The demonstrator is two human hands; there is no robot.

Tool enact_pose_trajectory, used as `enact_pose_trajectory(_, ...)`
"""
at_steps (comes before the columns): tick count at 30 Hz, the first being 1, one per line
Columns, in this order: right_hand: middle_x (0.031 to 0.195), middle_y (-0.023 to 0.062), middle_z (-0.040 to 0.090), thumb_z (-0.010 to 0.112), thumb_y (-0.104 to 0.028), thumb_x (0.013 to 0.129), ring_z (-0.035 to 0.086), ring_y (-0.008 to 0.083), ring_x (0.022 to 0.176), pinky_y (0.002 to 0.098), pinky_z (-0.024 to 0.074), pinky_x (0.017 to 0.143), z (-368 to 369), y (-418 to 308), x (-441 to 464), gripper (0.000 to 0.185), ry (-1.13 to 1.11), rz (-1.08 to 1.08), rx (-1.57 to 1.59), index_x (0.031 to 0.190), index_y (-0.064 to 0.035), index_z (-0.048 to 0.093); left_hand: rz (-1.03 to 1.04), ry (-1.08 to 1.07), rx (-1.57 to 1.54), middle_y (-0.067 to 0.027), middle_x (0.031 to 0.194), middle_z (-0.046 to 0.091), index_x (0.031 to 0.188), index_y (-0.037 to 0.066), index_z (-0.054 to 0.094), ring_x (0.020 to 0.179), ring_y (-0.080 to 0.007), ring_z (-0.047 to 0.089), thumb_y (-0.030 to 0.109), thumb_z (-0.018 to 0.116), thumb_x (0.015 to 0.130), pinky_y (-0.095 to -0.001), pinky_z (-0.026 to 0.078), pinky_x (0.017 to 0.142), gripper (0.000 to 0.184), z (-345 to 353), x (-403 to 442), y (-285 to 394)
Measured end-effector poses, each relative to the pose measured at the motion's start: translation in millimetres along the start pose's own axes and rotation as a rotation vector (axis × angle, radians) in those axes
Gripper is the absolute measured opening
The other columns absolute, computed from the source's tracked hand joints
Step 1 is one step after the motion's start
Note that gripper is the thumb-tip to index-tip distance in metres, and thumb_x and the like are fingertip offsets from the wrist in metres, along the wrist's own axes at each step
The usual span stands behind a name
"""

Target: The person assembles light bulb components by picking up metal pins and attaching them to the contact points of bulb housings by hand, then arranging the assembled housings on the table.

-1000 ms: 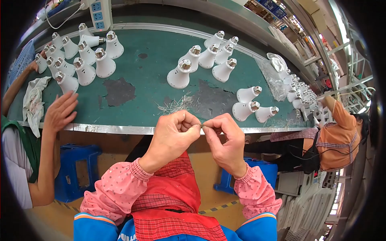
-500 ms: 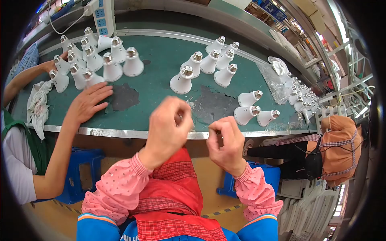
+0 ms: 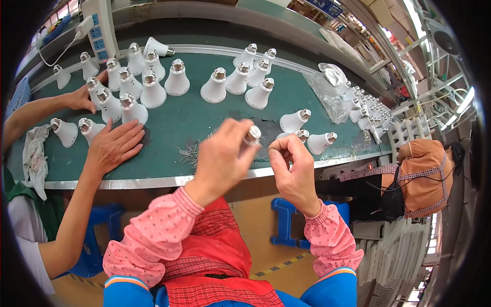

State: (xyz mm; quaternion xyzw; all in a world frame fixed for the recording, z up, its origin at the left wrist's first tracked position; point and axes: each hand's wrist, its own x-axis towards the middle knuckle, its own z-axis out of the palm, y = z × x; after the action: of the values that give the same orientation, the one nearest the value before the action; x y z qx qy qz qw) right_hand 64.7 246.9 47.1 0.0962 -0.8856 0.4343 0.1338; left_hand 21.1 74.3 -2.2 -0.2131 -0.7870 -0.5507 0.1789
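One bulb point(image 3: 253, 133) by the near edge of the green surface point(image 3: 171, 128), in the left grip point(image 3: 222, 156), curled closed around it; mostly hidden, only one end showing. Just beside, right grip point(image 3: 295, 171) with thumb and forefinger pinched together; cannot tell whether on anything thin. Probably light, with a stiff, smooth, slightly slippery shell, perhaps brittle; best held around the narrow neck, without hard squeezing. Just left of the left grip, loose pins point(image 3: 190, 153). Past the right grip, three bulbs point(image 3: 292, 123), one partly covered by it. Well to the left, another person's hands point(image 3: 115, 146) at a cluster of bulbs point(image 3: 153, 94). Farther out, six standing bulbs point(image 3: 213, 91); beyond, at far left, a power strip point(image 3: 99, 33).
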Motion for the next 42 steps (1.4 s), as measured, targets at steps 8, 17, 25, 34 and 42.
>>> enact_pose_trajectory(8,0.089,0.0147,0.058,0.068,0.005,0.084,0.063,0.0347,0.071,0.0430,0.0503,0.062,-6,6,18,0.015,-0.104,-0.212,-0.325,0.095,-0.0005,0.059,0.020,-0.019,-0.054,-0.0103,0.108,0.068,0.128,0.008,0.067,0.087,-0.0296,0.072,0.009,0.082,0.084,-0.0382,0.059,0.071,0.047,27,-22,-16)
enact_pose_trajectory(17,0.089,0.0147,0.057,0.068,0.002,0.084,0.064,0.0374,0.076,0.0466,0.0508,0.065,-16,-6,36,0.015,-0.230,-0.251,-0.496,0.093,-0.0017,0.057,0.039,-0.012,-0.093,-0.0084,0.105,0.066,0.128,0.010,0.066,0.083,-0.0298,0.072,0.011,0.084,0.083,-0.0410,0.058,0.068,0.048,26,-21,-22)
enact_pose_trajectory(25,0.092,0.0145,0.054,0.074,-0.002,0.078,0.064,0.0339,0.086,0.0449,0.0522,0.068,-18,-25,50,0.024,-0.407,-0.411,-0.790,0.094,-0.0019,0.056,0.043,-0.022,-0.101,-0.0077,0.102,0.063,0.127,0.009,0.064,0.082,-0.0303,0.071,0.012,0.083,0.084,-0.0430,0.057,0.069,0.048,27,-22,-24)
enact_pose_trajectory(34,0.093,0.0136,0.055,0.075,-0.001,0.069,0.063,0.0314,0.088,0.0421,0.0532,0.069,-16,-33,53,0.031,-0.456,-0.554,-0.997,0.093,-0.0015,0.056,0.048,0.001,-0.099,-0.0062,0.100,0.064,0.126,0.008,0.067,0.079,-0.0234,0.073,0.008,0.083,0.084,-0.0373,0.059,0.066,0.045,28,-24,-26)
enact_pose_trajectory(42,0.092,0.0147,0.056,0.072,-0.001,0.078,0.065,0.0344,0.085,0.0447,0.0531,0.068,-19,-26,55,0.022,-0.433,-0.474,-0.809,0.094,-0.0015,0.058,0.047,-0.005,-0.114,-0.0078,0.101,0.062,0.125,0.009,0.063,0.081,-0.0322,0.071,0.014,0.083,0.084,-0.0440,0.057,0.068,0.046,29,-26,-27)
